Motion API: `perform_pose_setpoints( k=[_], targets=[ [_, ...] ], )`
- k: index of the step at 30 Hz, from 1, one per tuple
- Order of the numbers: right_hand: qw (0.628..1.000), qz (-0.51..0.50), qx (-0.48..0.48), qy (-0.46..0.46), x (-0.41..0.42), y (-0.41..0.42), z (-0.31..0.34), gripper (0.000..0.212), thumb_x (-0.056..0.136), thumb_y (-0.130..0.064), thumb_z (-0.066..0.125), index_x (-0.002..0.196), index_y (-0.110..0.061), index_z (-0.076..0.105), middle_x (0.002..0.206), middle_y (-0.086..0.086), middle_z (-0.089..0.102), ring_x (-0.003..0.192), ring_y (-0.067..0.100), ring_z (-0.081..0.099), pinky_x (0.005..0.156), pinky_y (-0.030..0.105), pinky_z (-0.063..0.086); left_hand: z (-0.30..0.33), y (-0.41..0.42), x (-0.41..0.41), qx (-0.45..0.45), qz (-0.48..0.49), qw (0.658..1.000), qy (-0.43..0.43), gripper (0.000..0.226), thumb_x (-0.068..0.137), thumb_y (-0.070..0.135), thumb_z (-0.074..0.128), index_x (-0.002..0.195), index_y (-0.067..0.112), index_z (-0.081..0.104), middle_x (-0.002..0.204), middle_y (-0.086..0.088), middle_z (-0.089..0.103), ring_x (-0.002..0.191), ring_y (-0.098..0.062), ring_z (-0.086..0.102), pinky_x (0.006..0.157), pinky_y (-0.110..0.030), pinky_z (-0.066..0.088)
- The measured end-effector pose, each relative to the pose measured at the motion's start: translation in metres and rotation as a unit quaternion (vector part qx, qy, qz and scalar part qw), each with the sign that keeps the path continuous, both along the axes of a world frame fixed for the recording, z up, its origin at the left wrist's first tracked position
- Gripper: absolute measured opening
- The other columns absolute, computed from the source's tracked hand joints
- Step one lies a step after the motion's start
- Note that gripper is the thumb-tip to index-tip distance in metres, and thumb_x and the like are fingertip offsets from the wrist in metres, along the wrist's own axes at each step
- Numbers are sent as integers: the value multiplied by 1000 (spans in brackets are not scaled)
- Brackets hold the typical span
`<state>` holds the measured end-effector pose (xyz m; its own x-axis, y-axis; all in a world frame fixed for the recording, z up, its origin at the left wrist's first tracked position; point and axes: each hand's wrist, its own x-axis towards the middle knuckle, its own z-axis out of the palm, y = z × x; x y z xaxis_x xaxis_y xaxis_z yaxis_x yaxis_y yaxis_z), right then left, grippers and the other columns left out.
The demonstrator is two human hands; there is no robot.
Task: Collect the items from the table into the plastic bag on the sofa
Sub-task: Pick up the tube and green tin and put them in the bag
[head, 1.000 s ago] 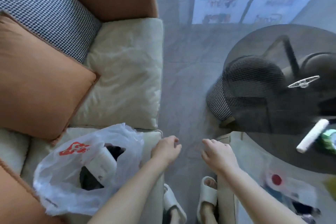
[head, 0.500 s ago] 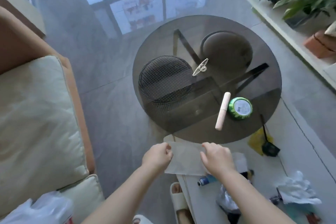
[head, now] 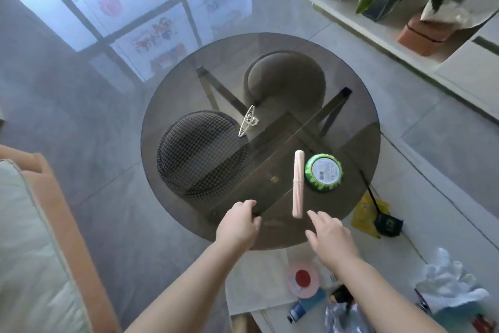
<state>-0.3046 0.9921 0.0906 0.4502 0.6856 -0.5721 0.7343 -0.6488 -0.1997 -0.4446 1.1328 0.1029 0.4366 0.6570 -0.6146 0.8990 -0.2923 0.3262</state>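
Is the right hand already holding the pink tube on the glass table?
No, the right hand is open just short of the pink tube, which lies flat on the glass table beside the green tin.

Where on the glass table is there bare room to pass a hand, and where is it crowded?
Bare glass runs along the far rim of the glass table and between the hair clip and the left rim. It is crowded near the right hand, where the pink tube lies close beside the green tin. The left hand hovers over the near edge.

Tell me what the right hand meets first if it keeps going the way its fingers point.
Probably the pink ribbed tube: the right hand points at its near end, fingers open. Height above the glass is unclear.
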Motion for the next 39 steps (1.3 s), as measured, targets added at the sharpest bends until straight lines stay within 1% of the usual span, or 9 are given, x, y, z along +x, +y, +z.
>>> perform_pose_setpoints(
  k=[4,12,17,20,24,28,33,36,39],
  targets=[
    [999,-37,-22,31,2,24,-18,61,99,-40,37,151,-27,10,158,1,15,140,22,27,110,34,33,-16,44,25,17,-20,1000,-10,50,95,29,45,143,23,34,136,-2,46,126,-21,47,99,-37,45],
    [992,-119,-21,-41,2,82,-55,64,97,-40,41,149,-20,9,137,3,37,121,20,44,84,32,49,-44,120,83,72,-6,997,-41,71,93,20,51,152,22,12,149,-5,28,125,-24,44,99,-40,48],
    [988,-119,3,-97,5,92,-80,70,97,-41,42,151,-15,5,137,3,37,118,17,46,81,26,52,-65,159,127,165,-20,986,-30,77,93,16,51,153,19,3,160,-10,7,145,-26,18,116,-39,24],
    [988,-113,8,-102,6,92,-92,67,99,-37,39,151,-16,2,134,2,38,117,15,46,80,24,52,-82,180,152,172,3,984,-40,81,92,13,51,153,20,-2,161,-10,1,146,-26,15,118,-38,22],
    [988,-112,-8,-106,3,95,-101,73,96,-26,49,151,-17,0,132,5,40,115,16,47,79,25,54,-98,189,171,167,8,986,-26,83,94,14,53,153,18,-6,156,-8,23,133,-28,38,107,-39,35],
    [989,-103,-10,-104,3,97,-101,74,96,-24,50,150,-17,-1,135,7,40,118,18,46,81,25,54,-103,180,166,168,11,985,-45,42,96,19,50,135,17,35,127,-8,55,112,-29,54,92,-41,45],
    [988,-107,-7,-109,4,99,-100,78,96,-23,49,150,-14,-6,131,6,46,117,19,48,82,27,51,-102,149,146,112,17,990,-89,27,97,19,49,123,13,43,123,-9,52,105,-29,56,80,-37,46],
    [985,-142,-25,-93,5,96,-89,77,95,-26,49,151,-12,-2,135,7,44,122,20,46,88,29,50,-102,131,126,67,33,994,-84,41,97,23,50,136,18,38,131,-7,47,113,-25,52,85,-36,45],
    [982,-172,-20,-77,12,88,-70,65,92,-32,48,146,-13,18,133,9,42,121,22,46,91,31,49,-102,112,100,21,56,995,-78,56,95,27,53,145,21,29,134,-7,43,118,-23,50,91,-35,44]
  ],
)
